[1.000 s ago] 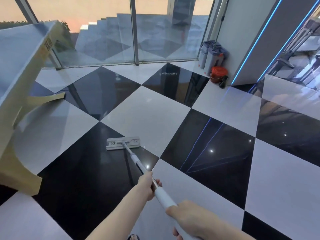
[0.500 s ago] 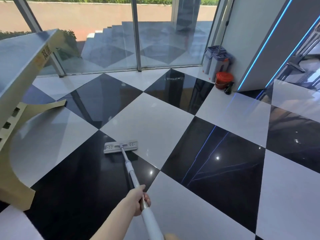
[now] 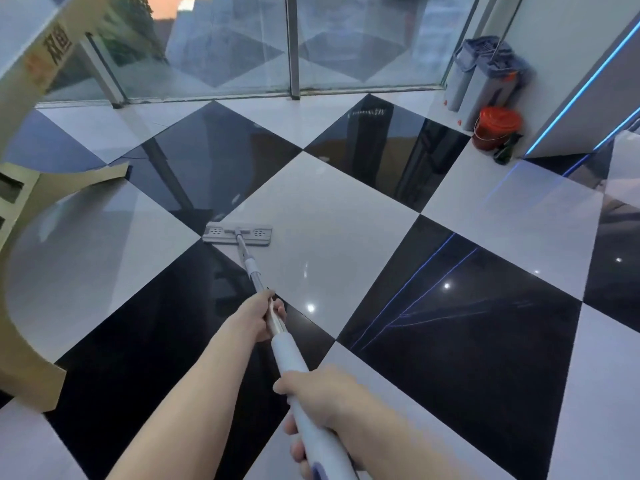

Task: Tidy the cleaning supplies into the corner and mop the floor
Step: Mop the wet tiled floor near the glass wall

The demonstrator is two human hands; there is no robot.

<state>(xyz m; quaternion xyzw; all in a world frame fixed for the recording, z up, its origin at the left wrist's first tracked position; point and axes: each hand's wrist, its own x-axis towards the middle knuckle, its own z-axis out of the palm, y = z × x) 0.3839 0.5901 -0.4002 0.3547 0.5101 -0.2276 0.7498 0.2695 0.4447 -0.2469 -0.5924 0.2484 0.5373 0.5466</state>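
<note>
I hold a flat mop whose grey head point(image 3: 237, 234) lies flat on the black-and-white tiled floor point(image 3: 332, 216), at the join of a black and a white tile. Its metal and white handle point(image 3: 288, 353) runs back toward me. My left hand point(image 3: 260, 317) grips the metal part of the shaft. My right hand point(image 3: 323, 398) grips the white upper grip near the bottom of the view. In the far right corner stand two grey mop buckets point(image 3: 483, 76), a red bucket point(image 3: 496, 128) and a small dark bottle point(image 3: 505, 151).
A beige table with curved legs point(image 3: 26, 271) fills the left side. Glass wall panels point(image 3: 225, 46) close off the far side. A white wall with blue light strips point(image 3: 585, 88) stands at the right.
The mop head has slid forward and to the right onto the white tile's edge. My right hand has come back into view on the handle. The view has shifted closer to the glass wall.
</note>
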